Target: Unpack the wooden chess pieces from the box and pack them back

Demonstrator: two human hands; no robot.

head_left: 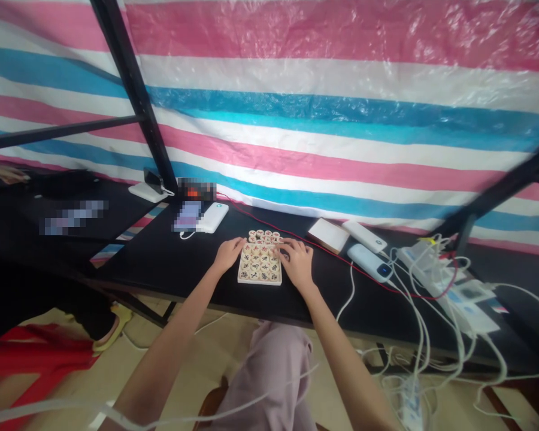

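Note:
On the black table stands a small white tray [259,281] with Chinese chess pieces [254,266] set in rows, black characters nearer me and red ones farther back. Beyond it, more red-marked pieces [260,233] sit in short rows. My left hand [228,255] holds the tray's far left corner, its fingers close together. Across from it, my right hand [297,262] is at the right edge with fingers bent over the red pieces. Thumb and fingertips close around a piece there, though the fingers partly cover it.
Left behind the tray lie a phone [187,215] and a white power bank [214,218]. To the right are a white box [327,234], more power banks [369,263] and power strips with tangled white cables [449,290]. A red cable crosses the table. A person's foot [112,328] shows at left.

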